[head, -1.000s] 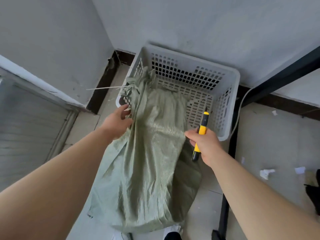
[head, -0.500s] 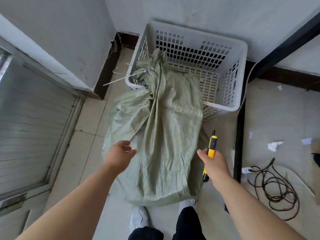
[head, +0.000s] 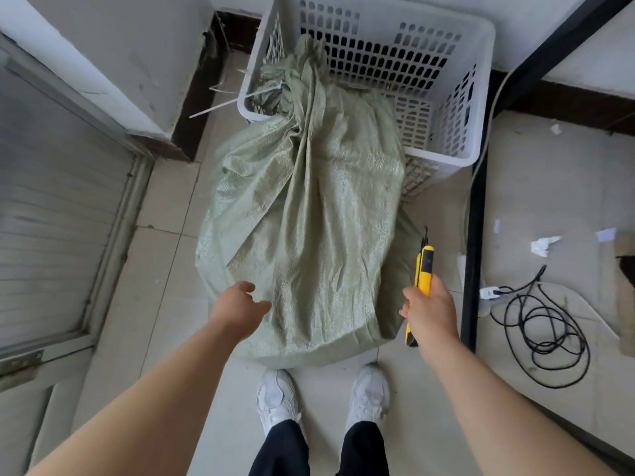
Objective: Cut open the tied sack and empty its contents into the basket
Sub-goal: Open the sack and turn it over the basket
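Observation:
A pale green woven sack (head: 309,214) lies on the floor, its gathered neck draped over the near rim into the white perforated basket (head: 457,63). A pale tie strip (head: 220,106) sticks out to the left at the neck. My left hand (head: 240,307) hovers at the sack's lower left corner, fingers loosely curled, holding nothing. My right hand (head: 429,310) grips a yellow and black utility knife (head: 424,269) beside the sack's right edge, its tip pointing away from me.
A grey wall corner and dark skirting stand to the left of the basket. A black metal post (head: 476,207) runs along the right. A coiled black cable (head: 546,331) and paper scraps (head: 543,243) lie on the floor at right. My white shoes (head: 278,400) stand just behind the sack.
Both hands have drawn back from the sack's neck down to its bottom end. The sack, held up against the basket a second ago, now lies slumped on the floor.

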